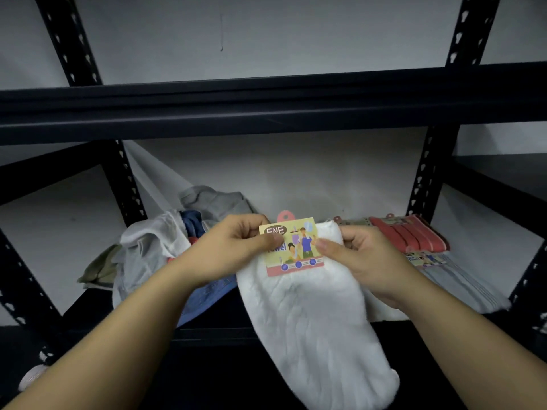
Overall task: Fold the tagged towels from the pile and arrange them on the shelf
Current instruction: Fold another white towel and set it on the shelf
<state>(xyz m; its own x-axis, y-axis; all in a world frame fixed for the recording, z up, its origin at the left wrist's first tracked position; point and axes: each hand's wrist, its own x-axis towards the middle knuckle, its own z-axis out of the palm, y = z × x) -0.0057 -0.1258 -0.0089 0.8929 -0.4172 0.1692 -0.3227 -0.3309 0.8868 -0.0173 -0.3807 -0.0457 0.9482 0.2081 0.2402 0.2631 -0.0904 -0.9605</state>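
A white towel [319, 327] hangs down in front of the black shelf [207, 332], held up at its top end by both hands. A colourful cardboard tag [296, 253] lies on the towel's top. My left hand [233, 247] pinches the tag's left edge with thumb and fingers. My right hand [358, 258] grips the towel's top right, its thumb pressing on the tag's right edge. On the shelf at the left lies a loose pile of cloths [165, 247] in grey, white and blue.
A folded red towel [411, 235] and a folded pale grey towel [461, 285] with tags lie on the shelf at the right. A black shelf beam [266, 108] crosses above. Slotted black uprights [426, 179] stand at both sides before a white wall.
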